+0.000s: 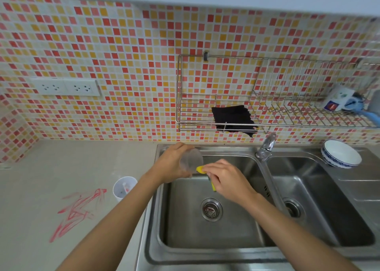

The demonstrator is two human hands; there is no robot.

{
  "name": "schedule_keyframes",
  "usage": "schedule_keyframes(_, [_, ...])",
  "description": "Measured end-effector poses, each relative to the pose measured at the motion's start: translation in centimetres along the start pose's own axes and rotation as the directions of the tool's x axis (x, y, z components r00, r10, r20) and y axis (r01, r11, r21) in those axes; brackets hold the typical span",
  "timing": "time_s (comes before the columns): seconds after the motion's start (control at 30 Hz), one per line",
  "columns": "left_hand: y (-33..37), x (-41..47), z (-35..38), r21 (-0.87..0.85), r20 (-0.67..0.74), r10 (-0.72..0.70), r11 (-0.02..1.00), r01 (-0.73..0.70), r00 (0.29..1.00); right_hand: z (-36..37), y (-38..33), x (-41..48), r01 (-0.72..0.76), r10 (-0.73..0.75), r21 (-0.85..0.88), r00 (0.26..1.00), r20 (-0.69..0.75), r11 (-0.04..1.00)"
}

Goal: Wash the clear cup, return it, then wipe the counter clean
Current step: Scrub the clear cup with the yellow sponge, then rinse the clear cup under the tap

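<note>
My left hand (171, 163) grips the clear cup (191, 160) over the back of the left sink basin (209, 229), tilted with its mouth toward my right hand. My right hand (228, 180) pinches a yellow sponge (201, 170) whose tip touches the cup's rim; more of the sponge shows below the palm. Red scribble marks (80, 209) lie on the beige counter (61, 168) to the left of the sink. A black cloth (233, 118) hangs on the wall rack (205, 124) above the sink.
A white cup with small items (124, 187) stands on the counter beside the sink's left rim. The tap (267, 147) sits between the two basins. A blue-patterned bowl (341, 153) rests at the right basin's back edge. A mug (337, 100) lies on the rack's right.
</note>
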State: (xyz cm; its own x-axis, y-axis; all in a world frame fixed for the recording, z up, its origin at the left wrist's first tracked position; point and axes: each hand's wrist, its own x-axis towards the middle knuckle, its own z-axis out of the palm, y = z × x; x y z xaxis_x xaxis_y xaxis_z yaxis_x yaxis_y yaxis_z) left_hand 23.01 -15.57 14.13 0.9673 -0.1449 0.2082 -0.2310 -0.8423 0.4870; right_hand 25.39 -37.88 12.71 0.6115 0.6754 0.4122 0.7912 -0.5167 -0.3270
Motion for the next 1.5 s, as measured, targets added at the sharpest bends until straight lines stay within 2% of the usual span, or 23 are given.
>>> schedule_keyframes(0.1, [-0.4, -0.2, 0.0, -0.08, -0.043, -0.102, 0.992, 0.099, 0.994, -0.8, -0.3, 0.3, -0.139, 0.149, 0.089, 0.982, -0.116, 0.986])
schedule_keyframes(0.17, [-0.4, 0.0, 0.0, -0.151, -0.081, -0.182, 0.974, 0.169, 0.98, -1.9, -1.0, 1.6, -0.23, 0.277, 0.219, 0.936, -0.218, 0.948])
schedule_keyframes(0.27, [-0.3, 0.2, 0.2, -0.23, -0.107, -0.261, 0.945, 0.232, 0.959, -3.9, -1.8, 5.1, -0.251, 0.361, 0.329, 0.871, -0.335, 0.91])
schedule_keyframes(0.4, [-0.1, 0.7, 0.7, -0.27, -0.117, -0.295, 0.928, 0.256, 0.948, -6.2, -2.0, 11.3, -0.236, 0.381, 0.355, 0.819, -0.428, 0.905])
schedule_keyframes(0.5, [-0.2, 0.8, 0.8, -0.291, -0.143, -0.314, 0.92, 0.263, 0.938, -6.4, -0.8, 15.6, -0.291, 0.404, 0.316, 0.826, -0.393, 0.903])
schedule_keyframes(0.7, [-0.6, 0.7, 0.7, -0.303, -0.144, -0.326, 0.914, 0.272, 0.935, -3.0, 2.4, 19.9, -0.466, 0.479, 0.121, 0.87, -0.119, 0.876])
schedule_keyframes(1.0, [-1.2, -0.2, 2.0, -0.278, -0.095, -0.328, 0.915, 0.292, 0.94, -0.8, 3.4, 20.0, -0.484, 0.485, -0.045, 0.874, 0.033, 0.874])
schedule_keyframes(1.13, [-0.5, -0.1, 3.1, -0.259, -0.089, -0.341, 0.915, 0.309, 0.936, -1.2, 3.2, 19.2, -0.43, 0.431, 0.018, 0.902, -0.017, 0.902])
schedule_keyframes(1.2, [-0.1, 0.0, 3.6, -0.253, -0.086, -0.331, 0.919, 0.301, 0.94, -1.6, 2.9, 17.8, -0.343, 0.357, 0.128, 0.927, -0.115, 0.931])
schedule_keyframes(1.3, [0.4, 0.3, 4.9, -0.249, -0.078, -0.319, 0.924, 0.291, 0.945, -2.6, 2.5, 12.0, -0.2, 0.31, 0.356, 0.906, -0.287, 0.913])
schedule_keyframes(1.37, [0.8, 0.7, 6.4, -0.239, -0.063, -0.327, 0.922, 0.304, 0.943, -2.9, 3.2, 6.4, -0.138, 0.278, 0.367, 0.89, -0.361, 0.92])
schedule_keyframes(1.43, [1.5, 1.2, 8.1, -0.245, -0.037, -0.336, 0.916, 0.317, 0.941, -2.3, 5.7, 1.0, -0.169, 0.29, 0.338, 0.891, -0.35, 0.926])
schedule_keyframes(1.5, [2.8, 2.0, 9.9, -0.256, -0.009, -0.334, 0.912, 0.321, 0.943, -1.5, 9.6, -3.3, -0.314, 0.398, 0.317, 0.883, -0.249, 0.895])
